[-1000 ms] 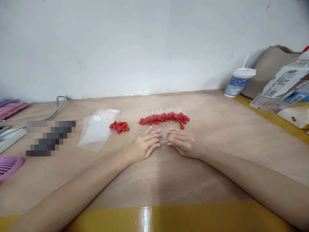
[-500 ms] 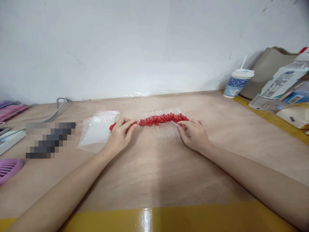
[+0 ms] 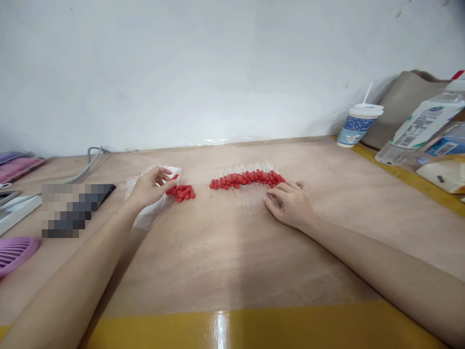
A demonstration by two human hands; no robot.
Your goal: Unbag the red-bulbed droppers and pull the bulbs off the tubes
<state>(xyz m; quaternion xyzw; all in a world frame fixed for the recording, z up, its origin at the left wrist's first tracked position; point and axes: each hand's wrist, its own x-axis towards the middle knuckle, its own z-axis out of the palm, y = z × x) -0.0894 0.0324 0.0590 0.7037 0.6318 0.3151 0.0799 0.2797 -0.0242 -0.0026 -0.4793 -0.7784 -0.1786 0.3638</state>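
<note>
My left hand point(image 3: 154, 186) pinches a small red rubber bulb point(image 3: 175, 177) between thumb and fingers, over a clear plastic zip bag point(image 3: 145, 220). Right beside it lies a small pile of loose red bulbs point(image 3: 185, 193). A long row of red-bulbed droppers point(image 3: 243, 178) stretches across the middle, thin glass ends pointing toward the wall. Below this row, bare glass tubes point(image 3: 250, 201) lie side by side. At their right end rests my right hand point(image 3: 289, 202), its fingers curled together close to the tubes; whatever is between its fingertips is hidden.
To the left are a pixelated dark object point(image 3: 80, 211), a purple fan grille point(image 3: 16, 254) and a grey cable point(image 3: 87, 167). On the right stand a lidded paper cup point(image 3: 356, 128) with a straw, a plastic bottle point(image 3: 414, 128) and a grey-beige container point(image 3: 390, 104).
My left hand has moved left from beside the dropper row to the bag, uncovering the bulb pile. The right hand stays nearly in place; the thin stick at its fingertips no longer shows.
</note>
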